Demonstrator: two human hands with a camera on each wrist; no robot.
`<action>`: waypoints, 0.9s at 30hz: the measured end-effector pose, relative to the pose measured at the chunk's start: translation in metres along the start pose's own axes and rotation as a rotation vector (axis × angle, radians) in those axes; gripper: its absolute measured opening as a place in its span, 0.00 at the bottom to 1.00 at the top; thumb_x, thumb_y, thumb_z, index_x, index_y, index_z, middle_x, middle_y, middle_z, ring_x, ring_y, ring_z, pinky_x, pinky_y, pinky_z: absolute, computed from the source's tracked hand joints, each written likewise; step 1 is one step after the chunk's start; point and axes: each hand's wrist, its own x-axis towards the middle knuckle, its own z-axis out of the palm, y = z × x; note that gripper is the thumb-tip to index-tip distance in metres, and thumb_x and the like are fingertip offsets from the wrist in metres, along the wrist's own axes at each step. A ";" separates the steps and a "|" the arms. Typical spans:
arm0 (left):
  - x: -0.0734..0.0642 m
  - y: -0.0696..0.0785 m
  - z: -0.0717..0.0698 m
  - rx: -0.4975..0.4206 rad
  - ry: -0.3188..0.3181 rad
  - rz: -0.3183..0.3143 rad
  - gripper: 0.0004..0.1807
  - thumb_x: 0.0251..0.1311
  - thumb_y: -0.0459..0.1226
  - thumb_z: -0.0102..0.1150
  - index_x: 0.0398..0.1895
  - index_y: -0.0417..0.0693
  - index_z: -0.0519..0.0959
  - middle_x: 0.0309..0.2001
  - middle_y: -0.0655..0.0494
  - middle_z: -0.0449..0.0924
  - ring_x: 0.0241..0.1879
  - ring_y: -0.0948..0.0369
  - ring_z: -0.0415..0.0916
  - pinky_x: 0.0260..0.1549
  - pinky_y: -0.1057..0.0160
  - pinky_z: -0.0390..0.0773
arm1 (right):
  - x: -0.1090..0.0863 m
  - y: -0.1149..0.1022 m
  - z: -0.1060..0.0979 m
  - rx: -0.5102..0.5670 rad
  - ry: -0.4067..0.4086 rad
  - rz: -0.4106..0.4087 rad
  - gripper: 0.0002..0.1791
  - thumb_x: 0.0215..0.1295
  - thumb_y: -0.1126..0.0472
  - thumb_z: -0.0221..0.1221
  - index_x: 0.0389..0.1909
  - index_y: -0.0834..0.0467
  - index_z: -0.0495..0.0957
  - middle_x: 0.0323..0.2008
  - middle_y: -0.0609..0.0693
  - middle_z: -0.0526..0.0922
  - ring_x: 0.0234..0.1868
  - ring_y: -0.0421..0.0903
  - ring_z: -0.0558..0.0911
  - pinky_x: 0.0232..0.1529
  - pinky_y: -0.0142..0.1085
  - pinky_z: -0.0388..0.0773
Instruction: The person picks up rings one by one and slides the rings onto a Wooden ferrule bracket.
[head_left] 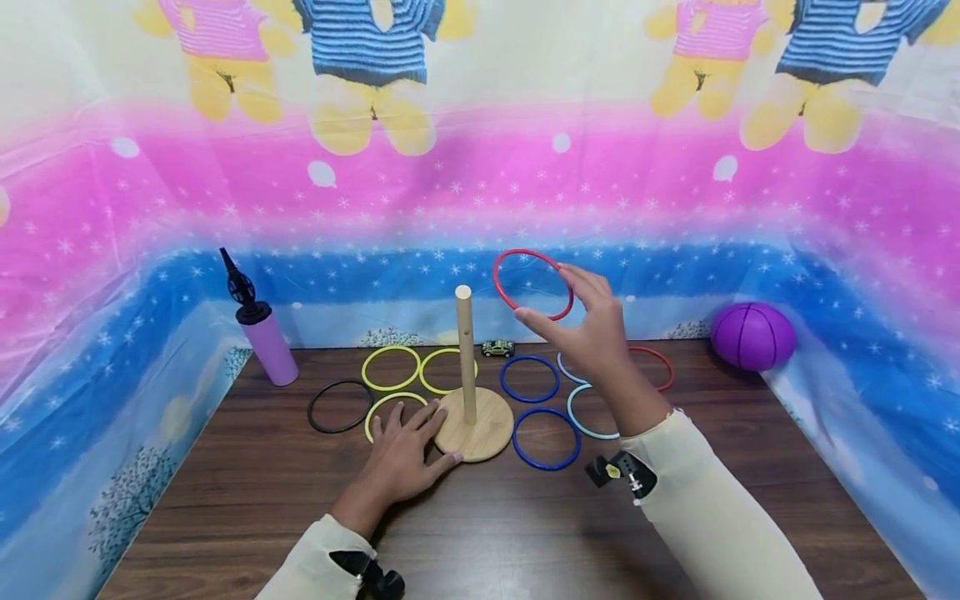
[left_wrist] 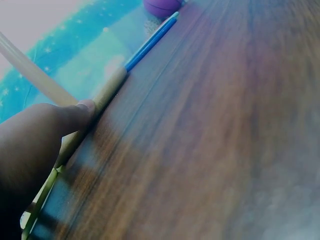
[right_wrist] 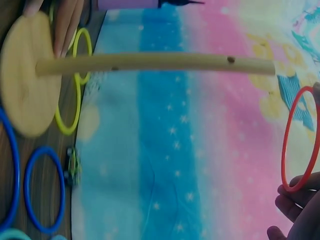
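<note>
My right hand (head_left: 596, 325) pinches a red ring (head_left: 525, 251) between thumb and fingers. The ring is tilted in the air, to the right of the top of a wooden peg (head_left: 467, 358) and apart from it. This upright peg rises from a round wooden base (head_left: 491, 433) on the table. On the base's left and front edge rests my left hand (head_left: 405, 458), fingers spread. Its thumb (left_wrist: 75, 116) lies against the base rim in the left wrist view. Yellow rings (head_left: 392, 347) lie behind and beside that hand, one partly covered by its fingers.
Right of the base lie two blue rings (head_left: 547, 468), light blue rings (head_left: 570, 412) and another red ring (head_left: 672, 371), partly behind my right arm. A black ring (head_left: 309, 408) lies left. Along the back stand a purple hand pump (head_left: 271, 346), toy car (head_left: 498, 348) and purple ball (head_left: 752, 337).
</note>
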 end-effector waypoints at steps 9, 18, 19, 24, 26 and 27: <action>0.000 0.000 -0.001 -0.024 0.000 -0.002 0.46 0.71 0.70 0.59 0.85 0.59 0.69 0.86 0.53 0.64 0.83 0.26 0.53 0.73 0.14 0.51 | 0.004 -0.014 0.020 0.088 -0.051 -0.032 0.47 0.60 0.47 0.80 0.76 0.62 0.77 0.77 0.57 0.76 0.81 0.55 0.69 0.62 0.61 0.86; -0.001 0.000 -0.003 -0.030 -0.012 -0.012 0.47 0.71 0.71 0.58 0.85 0.60 0.68 0.86 0.54 0.63 0.84 0.26 0.51 0.74 0.14 0.49 | -0.006 -0.019 0.046 0.070 -0.138 -0.068 0.48 0.58 0.49 0.81 0.77 0.63 0.75 0.78 0.61 0.75 0.82 0.61 0.68 0.73 0.66 0.75; -0.001 0.000 -0.003 -0.031 -0.010 -0.010 0.46 0.71 0.71 0.58 0.85 0.60 0.68 0.86 0.53 0.64 0.84 0.26 0.51 0.74 0.14 0.49 | -0.007 -0.019 0.048 0.075 -0.158 -0.057 0.48 0.58 0.49 0.81 0.77 0.62 0.75 0.78 0.61 0.75 0.82 0.62 0.68 0.73 0.65 0.76; -0.001 -0.001 -0.002 -0.027 -0.016 -0.008 0.47 0.71 0.71 0.58 0.85 0.59 0.68 0.86 0.53 0.63 0.84 0.26 0.51 0.74 0.14 0.49 | -0.016 -0.016 0.056 0.099 -0.258 0.027 0.48 0.61 0.48 0.80 0.80 0.57 0.73 0.80 0.59 0.72 0.83 0.61 0.66 0.70 0.65 0.79; -0.001 -0.001 -0.001 -0.029 -0.018 -0.011 0.46 0.71 0.71 0.57 0.85 0.60 0.68 0.86 0.54 0.63 0.84 0.26 0.50 0.74 0.14 0.48 | -0.019 -0.013 0.058 0.109 -0.280 0.049 0.47 0.62 0.47 0.80 0.80 0.55 0.73 0.80 0.58 0.71 0.83 0.61 0.66 0.71 0.65 0.78; -0.001 -0.002 0.000 -0.030 -0.018 -0.013 0.46 0.71 0.72 0.57 0.85 0.61 0.68 0.86 0.54 0.63 0.84 0.26 0.50 0.75 0.14 0.48 | -0.022 -0.011 0.060 0.112 -0.290 0.058 0.48 0.62 0.47 0.80 0.80 0.54 0.73 0.81 0.58 0.71 0.83 0.61 0.67 0.71 0.65 0.78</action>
